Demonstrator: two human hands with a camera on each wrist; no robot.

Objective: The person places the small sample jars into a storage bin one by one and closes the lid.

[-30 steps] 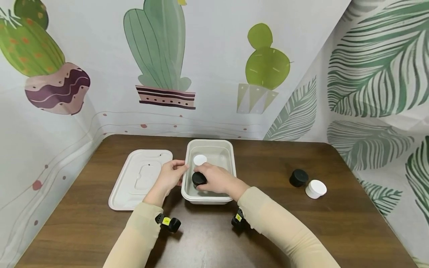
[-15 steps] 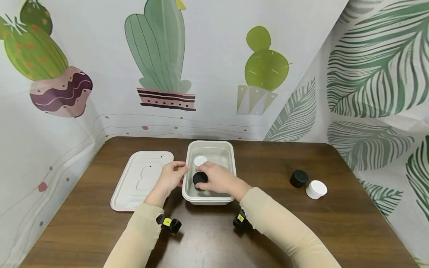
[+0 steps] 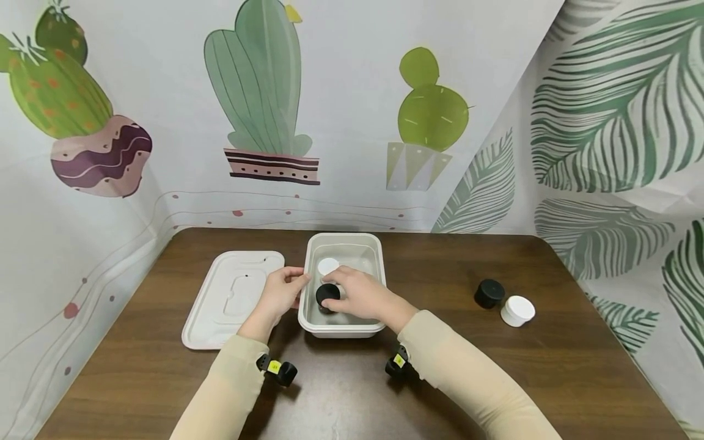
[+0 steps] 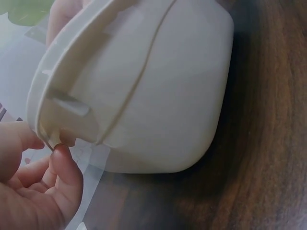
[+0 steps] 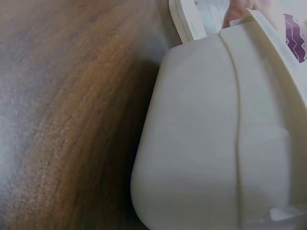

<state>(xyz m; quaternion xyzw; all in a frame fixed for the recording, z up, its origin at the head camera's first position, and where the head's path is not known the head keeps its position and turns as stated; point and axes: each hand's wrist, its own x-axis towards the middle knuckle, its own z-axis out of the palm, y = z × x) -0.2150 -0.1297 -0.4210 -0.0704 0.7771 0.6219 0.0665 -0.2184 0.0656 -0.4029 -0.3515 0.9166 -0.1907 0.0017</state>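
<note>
A pale plastic box [image 3: 374, 256] stands on the table, its lid off. My left hand [image 3: 282, 292] pinches the box's left rim; the left wrist view shows thumb and fingers [image 4: 67, 165] at the rim's edge. My right hand [image 3: 363, 297] reaches in over the right wall and holds a small round black-topped jar [image 3: 326, 294] between thumb and fingers. Just behind that jar, a white round jar [image 3: 328, 265] also stands in the box. In the right wrist view the box wall [image 5: 192, 134] hides the right hand's fingers.
The white box lid [image 3: 214, 305] lies flat on the left, partly behind the left hand. To the right stand a black jar [image 3: 489, 294] and a white jar [image 3: 517, 311], side by side. A patterned cloth [image 3: 352, 122] hangs behind the wooden table [image 3: 440, 263].
Both hands keep nearly the same places at the box. The right hand's fingers shift slightly around the black-topped jar. The head view drifts a little.
</note>
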